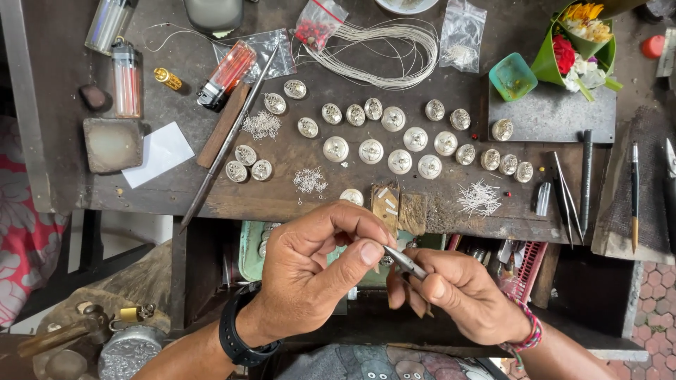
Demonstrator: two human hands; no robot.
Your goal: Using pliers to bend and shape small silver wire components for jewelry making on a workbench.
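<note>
Both hands sit nearest the cam, low centre, just off the front edge of the workbench (296,200). Left hand (313,271), black watch at the wrist, has thumb & fingers curled together toward the tweezer tips; whether it pinches a piece there I can't tell, too small. Right hand (458,292), w/ a woven bracelet, is clamped on the tweezers (405,262). Tweezers' long axis runs approx 10 to 4 o'clock, tips pointing to 10 at the left thumb, handle end buried in the right fist.

Room: free space is the gap btwn bench edge and the person's lap, where the hands are; open drawer clutter sits right below them. At 12 o'clock the bench top is crowded: rows of round silver buttons (371,150) across the middle, a coil of white wire (394,42) farther back, a loose pile of short wire bits (480,198) at 1 o'clock near the edge. Long thin rod (225,141) lies diagonal at 10 o'clock, its lower end overhanging the edge.
</note>
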